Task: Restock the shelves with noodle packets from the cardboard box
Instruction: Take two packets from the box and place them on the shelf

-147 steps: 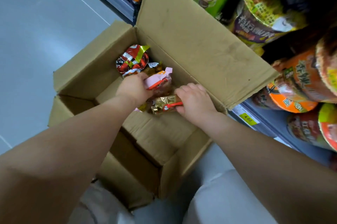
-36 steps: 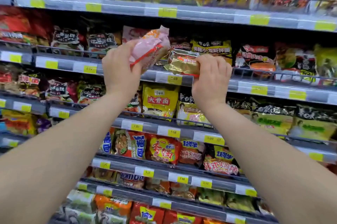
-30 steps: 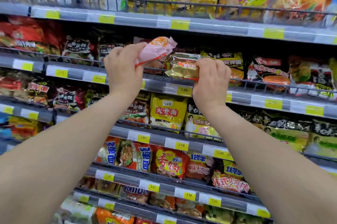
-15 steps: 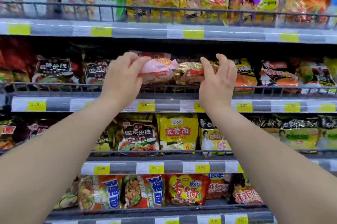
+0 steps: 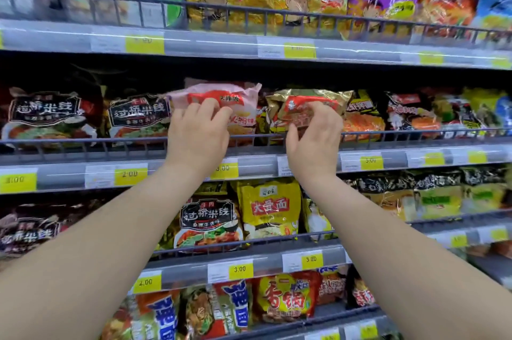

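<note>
Our left hand (image 5: 198, 129) curls its fingers on the pink packet (image 5: 221, 97), and our right hand (image 5: 314, 140) does the same on the gold packet (image 5: 310, 101). Both packets stand upright behind the middle shelf's wire rail (image 5: 83, 140). We reckon they're light, with slippery film and brittle noodles inside, so we'd grip the edges, not squeeze the middle.

Left hand (image 5: 198, 129): bare, with a broad back and short rounded fingers.
Right hand (image 5: 314, 140): bare, thumb and fingers in view; nails too blurred to tell.
Left forearm (image 5: 110, 242): bare and smooth from wrist to the lower left edge, looming wide near the camera.
Right forearm (image 5: 401, 251): bare and smooth, running off the lower right corner.
</note>
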A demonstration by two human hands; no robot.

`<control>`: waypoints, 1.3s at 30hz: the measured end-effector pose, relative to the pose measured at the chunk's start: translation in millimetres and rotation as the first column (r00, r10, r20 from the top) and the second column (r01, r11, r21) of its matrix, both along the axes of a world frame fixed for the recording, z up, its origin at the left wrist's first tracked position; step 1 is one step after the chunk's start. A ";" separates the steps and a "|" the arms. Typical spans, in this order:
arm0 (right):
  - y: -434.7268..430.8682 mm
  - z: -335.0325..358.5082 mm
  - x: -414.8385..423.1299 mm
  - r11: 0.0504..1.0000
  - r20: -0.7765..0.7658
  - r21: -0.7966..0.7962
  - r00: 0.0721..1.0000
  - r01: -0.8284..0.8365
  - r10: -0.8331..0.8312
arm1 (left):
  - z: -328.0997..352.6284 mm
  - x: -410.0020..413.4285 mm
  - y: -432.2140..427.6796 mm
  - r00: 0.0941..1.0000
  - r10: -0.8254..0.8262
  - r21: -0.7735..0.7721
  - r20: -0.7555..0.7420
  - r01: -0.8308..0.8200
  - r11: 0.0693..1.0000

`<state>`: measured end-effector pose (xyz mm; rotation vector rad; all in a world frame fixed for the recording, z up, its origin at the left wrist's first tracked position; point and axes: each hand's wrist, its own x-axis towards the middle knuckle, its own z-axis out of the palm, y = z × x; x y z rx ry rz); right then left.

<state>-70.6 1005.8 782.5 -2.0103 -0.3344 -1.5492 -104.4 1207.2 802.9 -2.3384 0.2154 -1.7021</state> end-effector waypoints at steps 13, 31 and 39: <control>15.0 21.3 25.2 0.917 -0.287 -0.389 0.934 0.089 -0.212 | 2.8 10.6 -5.0 0.924 -0.015 -0.148 -0.382 -0.045 0.988; -114.5 -47.6 -98.4 0.957 -0.290 -0.281 0.957 -0.069 -0.016 | -49.0 -75.0 -140.7 0.789 -0.457 -0.275 -0.410 0.371 0.887; -313.0 -135.7 -244.6 0.962 -0.585 -0.269 0.784 0.053 -0.207 | -151.9 -164.3 -347.9 0.492 -0.634 -0.419 -0.597 0.482 0.769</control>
